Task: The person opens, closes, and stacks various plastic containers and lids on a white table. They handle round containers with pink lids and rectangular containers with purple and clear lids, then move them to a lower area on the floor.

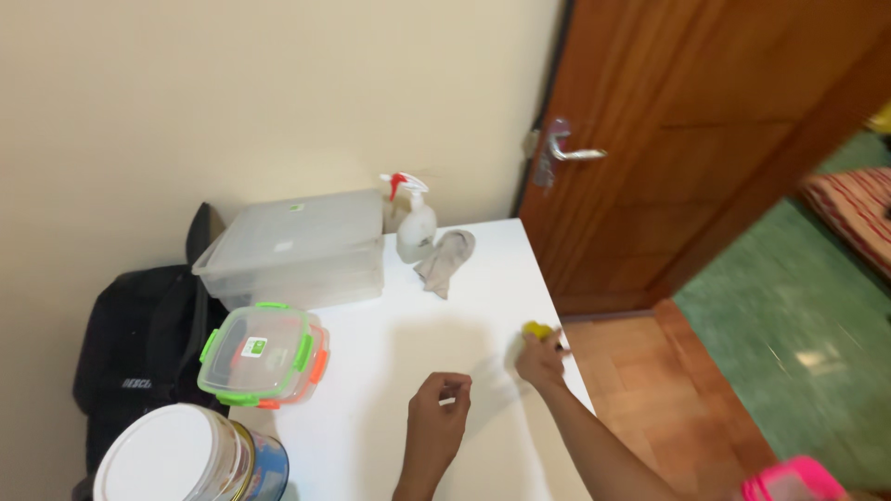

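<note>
Head view: right hand (541, 359) pinching a yellow thing (536, 329) at the desk (390, 371) right edge.
Left hand (438, 408): curled, empty, mid-desk.

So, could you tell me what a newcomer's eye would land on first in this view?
Probably the two hands over the white table: the right hand closes on a small yellow object near the table's right edge, while the left hand hovers loosely curled nearer the middle. Next come the red-triggered spray bottle and grey cloth at the back, and the green-clipped container on the left.
</note>
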